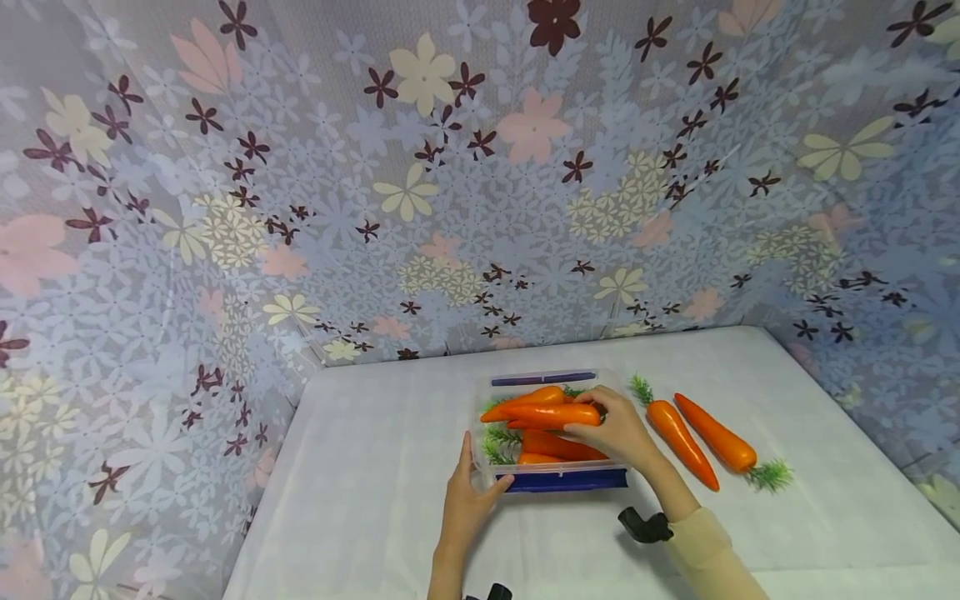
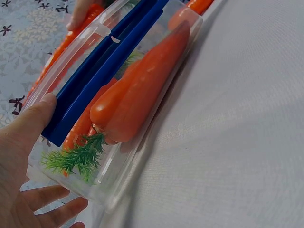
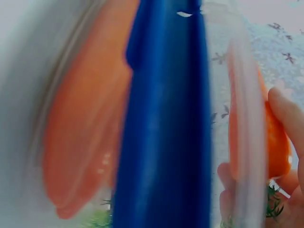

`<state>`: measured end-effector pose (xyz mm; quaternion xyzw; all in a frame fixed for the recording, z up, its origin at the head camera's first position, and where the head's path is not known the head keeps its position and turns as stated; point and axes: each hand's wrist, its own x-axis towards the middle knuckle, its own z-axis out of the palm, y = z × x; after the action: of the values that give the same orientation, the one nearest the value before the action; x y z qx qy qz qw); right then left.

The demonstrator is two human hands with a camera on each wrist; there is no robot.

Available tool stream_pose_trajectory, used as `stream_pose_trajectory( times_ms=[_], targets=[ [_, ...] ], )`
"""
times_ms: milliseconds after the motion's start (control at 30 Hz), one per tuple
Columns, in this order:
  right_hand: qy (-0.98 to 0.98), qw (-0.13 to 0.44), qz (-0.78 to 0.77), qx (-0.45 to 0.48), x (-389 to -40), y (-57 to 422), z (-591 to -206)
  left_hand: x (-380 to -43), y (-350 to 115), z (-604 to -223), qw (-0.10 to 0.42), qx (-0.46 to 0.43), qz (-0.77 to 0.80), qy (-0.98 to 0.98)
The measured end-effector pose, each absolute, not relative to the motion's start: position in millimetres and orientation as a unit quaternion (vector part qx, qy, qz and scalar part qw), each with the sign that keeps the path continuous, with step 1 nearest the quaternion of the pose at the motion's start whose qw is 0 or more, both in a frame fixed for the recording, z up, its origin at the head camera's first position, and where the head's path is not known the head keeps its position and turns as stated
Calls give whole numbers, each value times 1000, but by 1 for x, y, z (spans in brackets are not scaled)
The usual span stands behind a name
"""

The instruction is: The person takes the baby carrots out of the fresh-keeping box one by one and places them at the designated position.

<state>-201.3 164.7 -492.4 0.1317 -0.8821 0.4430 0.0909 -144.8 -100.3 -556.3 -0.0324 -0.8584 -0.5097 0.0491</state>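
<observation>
A clear plastic box [image 1: 558, 467] with blue latch flaps [image 1: 562, 482] holds several orange toy carrots [image 1: 558, 446] with green leafy tops. My left hand [image 1: 467, 498] holds the box by its front left corner. In the left wrist view its thumb [image 2: 40, 114] lies at the end of the blue flap, and the other fingers [image 2: 64, 211] are beside the end wall. With my right hand [image 1: 626, 429] I grip a carrot [image 1: 547, 415] by its thick end, over the box, its tip pointing left. In the right wrist view this carrot [image 3: 276, 142] is partly hidden behind the rim.
Two more carrots lie on the white-covered table right of the box, one with its leaves away from me [image 1: 681, 442], the other with its leaves towards me [image 1: 716, 433]. Flower-patterned cloth [image 1: 480, 208] rises behind the table and at both sides.
</observation>
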Motion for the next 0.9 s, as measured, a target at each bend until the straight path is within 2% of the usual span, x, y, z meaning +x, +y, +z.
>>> stream_pose_trajectory(
  times_ms=[367, 733, 900],
  targets=[
    [-868, 181, 455, 79, -202, 182, -471, -147, -99, -554, 41, -30, -522, -852],
    [-880, 217, 423, 10, -200, 218, -469, -147, -100, -554, 39, -23, -523, -851],
    [-878, 251, 406, -26, -198, 236, -473, -147, -101, -555, 37, -22, -525, -850]
  ],
)
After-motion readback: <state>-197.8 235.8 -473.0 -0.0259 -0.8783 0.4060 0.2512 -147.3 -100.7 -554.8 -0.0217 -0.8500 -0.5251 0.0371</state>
